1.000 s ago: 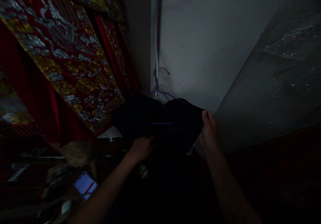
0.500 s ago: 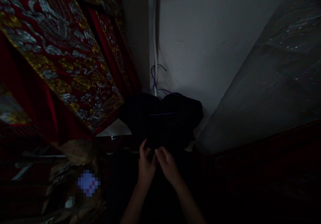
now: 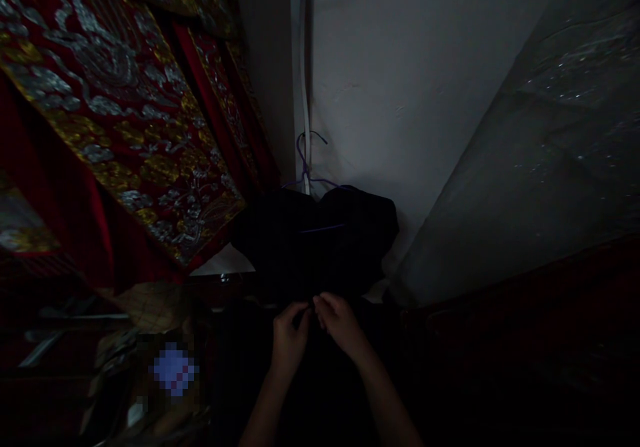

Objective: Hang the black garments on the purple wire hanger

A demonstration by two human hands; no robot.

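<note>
A black garment point(image 3: 320, 253) hangs on a thin purple wire hanger point(image 3: 304, 167) in front of me. My left hand point(image 3: 290, 337) is at the garment's lower front, thumb and forefinger bent toward each other in a pinch on the dark cloth. Close by on the right, my right hand point(image 3: 341, 327) has its fingers curled inward at the same spot. The fingertips of both hands nearly meet. Darkness hides the exact bit of cloth between them.
Red cloth embroidered in gold and silver point(image 3: 150, 120) drapes at the left. Behind the hanger runs a white cable point(image 3: 305, 67) along a grey wall point(image 3: 380, 87). A shiny plastic sheet point(image 3: 540, 167) covers the right side. Cluttered items, one blurred blue point(image 3: 174, 369), lie lower left.
My left forefinger, raised before, has come down toward the thumb into a pinch. The right hand has barely moved. The view has shifted slightly.
</note>
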